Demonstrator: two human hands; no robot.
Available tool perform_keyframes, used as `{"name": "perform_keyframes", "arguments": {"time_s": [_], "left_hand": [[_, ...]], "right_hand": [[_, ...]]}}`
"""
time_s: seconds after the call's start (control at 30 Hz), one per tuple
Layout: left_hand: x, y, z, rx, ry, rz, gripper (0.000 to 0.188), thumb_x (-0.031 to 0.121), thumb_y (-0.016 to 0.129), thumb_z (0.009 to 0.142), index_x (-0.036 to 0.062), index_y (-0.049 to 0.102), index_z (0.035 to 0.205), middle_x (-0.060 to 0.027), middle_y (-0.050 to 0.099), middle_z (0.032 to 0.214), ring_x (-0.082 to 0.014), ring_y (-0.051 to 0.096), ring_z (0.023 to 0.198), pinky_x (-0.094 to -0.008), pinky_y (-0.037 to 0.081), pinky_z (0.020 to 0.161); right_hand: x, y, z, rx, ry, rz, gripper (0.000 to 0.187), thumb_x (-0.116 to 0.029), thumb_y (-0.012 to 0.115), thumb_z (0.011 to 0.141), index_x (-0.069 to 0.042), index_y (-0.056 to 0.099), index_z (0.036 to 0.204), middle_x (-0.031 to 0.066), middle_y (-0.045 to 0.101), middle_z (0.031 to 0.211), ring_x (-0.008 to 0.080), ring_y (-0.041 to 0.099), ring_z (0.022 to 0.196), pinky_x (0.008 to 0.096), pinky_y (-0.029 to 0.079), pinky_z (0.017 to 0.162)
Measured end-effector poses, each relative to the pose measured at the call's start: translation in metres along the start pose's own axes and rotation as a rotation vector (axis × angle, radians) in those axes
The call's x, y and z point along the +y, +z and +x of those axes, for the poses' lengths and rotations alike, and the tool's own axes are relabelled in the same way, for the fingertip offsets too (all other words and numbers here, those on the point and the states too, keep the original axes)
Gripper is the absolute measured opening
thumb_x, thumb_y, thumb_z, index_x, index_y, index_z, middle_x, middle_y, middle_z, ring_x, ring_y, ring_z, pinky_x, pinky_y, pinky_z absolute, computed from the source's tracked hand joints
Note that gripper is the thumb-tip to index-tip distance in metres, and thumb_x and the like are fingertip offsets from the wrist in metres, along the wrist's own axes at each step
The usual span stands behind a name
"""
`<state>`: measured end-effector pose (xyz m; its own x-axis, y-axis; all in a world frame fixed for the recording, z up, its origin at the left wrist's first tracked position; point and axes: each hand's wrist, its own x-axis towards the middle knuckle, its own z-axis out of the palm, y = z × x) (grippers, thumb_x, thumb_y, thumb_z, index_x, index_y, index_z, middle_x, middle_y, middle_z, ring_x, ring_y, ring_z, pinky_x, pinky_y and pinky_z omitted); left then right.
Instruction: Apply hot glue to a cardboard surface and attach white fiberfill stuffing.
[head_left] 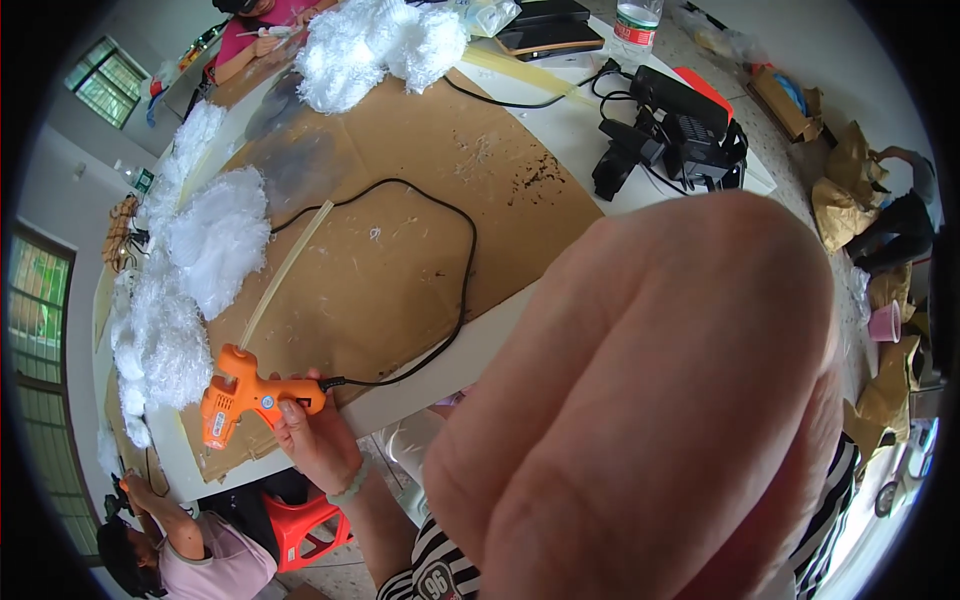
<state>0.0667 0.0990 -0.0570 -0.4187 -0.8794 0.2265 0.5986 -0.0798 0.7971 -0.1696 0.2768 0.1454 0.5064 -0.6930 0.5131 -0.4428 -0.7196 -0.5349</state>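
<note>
An orange hot glue gun [240, 395] is gripped by its handle in my left hand [320, 445], over the near left edge of the cardboard. From its back end sticks a long yellowish glue stick [285, 275]. A black cord [470, 265] leaves the handle and loops across the cardboard sheet [390, 290]. Very close to the camera, my right hand [690, 340] and wrist fill the right side and cover part of the table. The fingers of that hand are hidden, so whether it holds anything does not show.
Fluffy white fibre bundles [220, 240] line the table's left side, with another heap [370, 50] at the back. Black adapters and cables [670, 130] and a plastic bottle [636, 25] are at the far right. Two people sit nearby, one on a red stool [300, 525].
</note>
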Motion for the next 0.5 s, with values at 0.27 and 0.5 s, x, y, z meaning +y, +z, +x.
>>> {"name": "perform_keyframes", "arguments": {"time_s": [0.27,0.5], "left_hand": [[0.0016,0.0041,-0.0015,0.015,0.001,-0.029,0.04,0.017,0.06,0.087,-0.0002,0.046,0.121,-0.0109,0.057,0.108,-0.0276,0.057,0.098,-0.0388,0.044,0.087],[0.0019,0.0032,-0.001,-0.009,0.02,-0.012,0.039,0.016,0.059,0.087,-0.0001,0.047,0.12,-0.0103,0.057,0.108,-0.0268,0.058,0.098,-0.0378,0.046,0.086]], "right_hand": [[0.0002,0.0036,0.0024,0.108,-0.129,0.232,0.021,0.0,0.061,0.069,0.002,0.057,0.089,0.0131,0.057,0.068,0.026,0.057,0.06,0.0317,0.043,0.051],[0.0021,0.0058,0.0088,0.177,-0.274,0.44,0.022,0.001,0.062,0.069,0.002,0.058,0.091,0.0131,0.057,0.069,0.0249,0.057,0.061,0.0305,0.044,0.052]]}}
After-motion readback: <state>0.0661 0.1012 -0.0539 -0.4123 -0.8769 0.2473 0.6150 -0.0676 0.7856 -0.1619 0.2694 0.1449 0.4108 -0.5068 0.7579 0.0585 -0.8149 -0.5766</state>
